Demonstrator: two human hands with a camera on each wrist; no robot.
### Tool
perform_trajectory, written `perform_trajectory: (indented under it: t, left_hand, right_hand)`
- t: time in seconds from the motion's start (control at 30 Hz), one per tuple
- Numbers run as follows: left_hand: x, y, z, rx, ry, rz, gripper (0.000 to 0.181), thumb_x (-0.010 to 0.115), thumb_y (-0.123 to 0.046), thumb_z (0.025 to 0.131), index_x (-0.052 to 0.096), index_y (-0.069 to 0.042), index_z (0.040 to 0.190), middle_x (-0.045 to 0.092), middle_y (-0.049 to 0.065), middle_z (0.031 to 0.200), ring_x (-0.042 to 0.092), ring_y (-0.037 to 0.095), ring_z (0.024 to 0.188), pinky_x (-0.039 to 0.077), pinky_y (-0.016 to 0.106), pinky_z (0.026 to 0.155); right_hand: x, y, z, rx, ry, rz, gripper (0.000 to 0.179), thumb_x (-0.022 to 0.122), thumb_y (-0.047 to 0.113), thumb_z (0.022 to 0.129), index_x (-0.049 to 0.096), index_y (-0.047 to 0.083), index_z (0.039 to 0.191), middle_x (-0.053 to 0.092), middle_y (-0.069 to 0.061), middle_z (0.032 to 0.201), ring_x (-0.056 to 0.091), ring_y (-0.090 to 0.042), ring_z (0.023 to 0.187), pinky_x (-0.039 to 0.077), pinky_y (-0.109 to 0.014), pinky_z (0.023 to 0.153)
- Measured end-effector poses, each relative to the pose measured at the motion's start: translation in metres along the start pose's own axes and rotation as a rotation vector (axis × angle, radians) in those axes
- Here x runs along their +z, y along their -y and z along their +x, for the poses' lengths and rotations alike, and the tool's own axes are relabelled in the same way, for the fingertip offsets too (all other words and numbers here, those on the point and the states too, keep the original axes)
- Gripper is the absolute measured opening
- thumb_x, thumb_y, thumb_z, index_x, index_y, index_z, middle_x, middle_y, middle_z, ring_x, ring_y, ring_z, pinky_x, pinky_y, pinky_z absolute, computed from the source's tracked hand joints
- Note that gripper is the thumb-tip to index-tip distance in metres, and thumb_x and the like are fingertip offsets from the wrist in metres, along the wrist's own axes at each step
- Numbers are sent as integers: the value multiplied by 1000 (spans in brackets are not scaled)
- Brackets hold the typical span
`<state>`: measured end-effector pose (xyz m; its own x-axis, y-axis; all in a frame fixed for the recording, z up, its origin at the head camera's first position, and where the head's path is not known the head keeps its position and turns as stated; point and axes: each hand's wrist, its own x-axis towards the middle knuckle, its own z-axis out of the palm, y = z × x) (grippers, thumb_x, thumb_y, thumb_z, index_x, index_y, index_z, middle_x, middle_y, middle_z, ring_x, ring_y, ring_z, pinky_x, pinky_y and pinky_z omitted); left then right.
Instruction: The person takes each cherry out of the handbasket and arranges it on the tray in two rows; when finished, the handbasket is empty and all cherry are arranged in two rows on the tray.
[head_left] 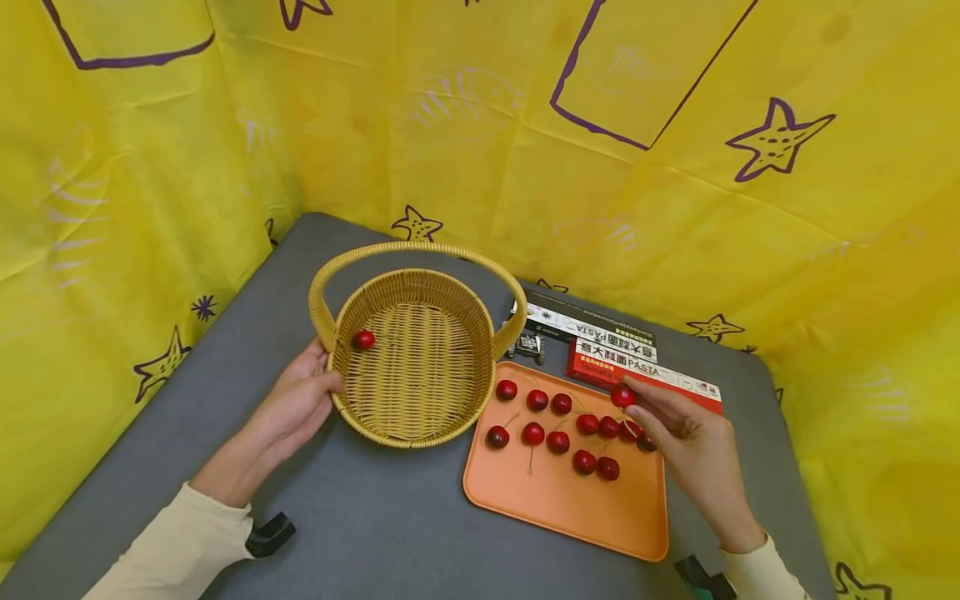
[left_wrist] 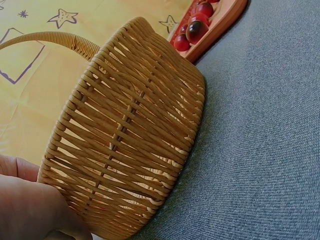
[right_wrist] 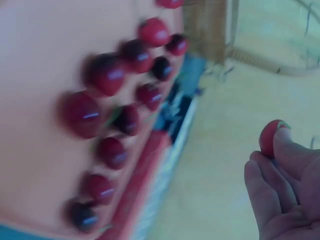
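Note:
My left hand (head_left: pixel 303 392) grips the left rim of a round wicker basket (head_left: pixel 482 408), by the foot of its arched handle. Inside the basket, toward its left wall, lies one red cherry (head_left: pixel 363 339). The left wrist view shows the basket's woven side (left_wrist: pixel 125 125) with my thumb and fingers at its rim. Over the far right part of an orange tray (head_left: pixel 562 510), my right hand (head_left: pixel 693 437) pinches another cherry (head_left: pixel 622 395) between thumb and fingertips. Several more cherries (head_left: pixel 558 442) lie in rows on the tray, some with stems.
Behind the tray lie a red pasta box (head_left: pixel 592 367) and a black-and-white pasta box (head_left: pixel 637 343). A small dark object (head_left: pixel 528 346) sits between the basket and the boxes. The grey table (head_left: pixel 360 517) is bordered by a yellow cloth (head_left: pixel 465 150) with drawn starfish.

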<state>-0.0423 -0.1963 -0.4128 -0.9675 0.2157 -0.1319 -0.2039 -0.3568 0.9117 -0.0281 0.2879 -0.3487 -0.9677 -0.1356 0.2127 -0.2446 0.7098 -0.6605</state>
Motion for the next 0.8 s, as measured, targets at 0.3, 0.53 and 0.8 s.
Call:
perform_trajectory:
  t: [0.3,0.53,0.8]
  left_hand:
    - [0,0,0,0,7,9,97,33,22,89,-15,-8,168,-8,12,177,-6,25,161,0,44,130]
    - [0,0,-1,-11,7,8,96,33,22,90,-15,-9,168,-9,11,177,-7,25,161,0,45,130]
    - [1,0,0,-2,11,3,96,33,22,90,-13,-8,168,-6,12,177,-4,25,162,1,45,130]
  right_hand:
    - [5,-46,-44,115,-39,-67,38,78,11,95,75,13,133,77,-7,122,69,12,94,54,-9,76]
    - [18,-68,-61,145,-57,-35,37,79,5,93,75,7,130,76,-11,123,67,15,98,54,-10,78]
    - [30,-81,-73,197,-51,3,35,78,4,93,75,4,128,75,-13,125,67,13,98,55,-11,76]
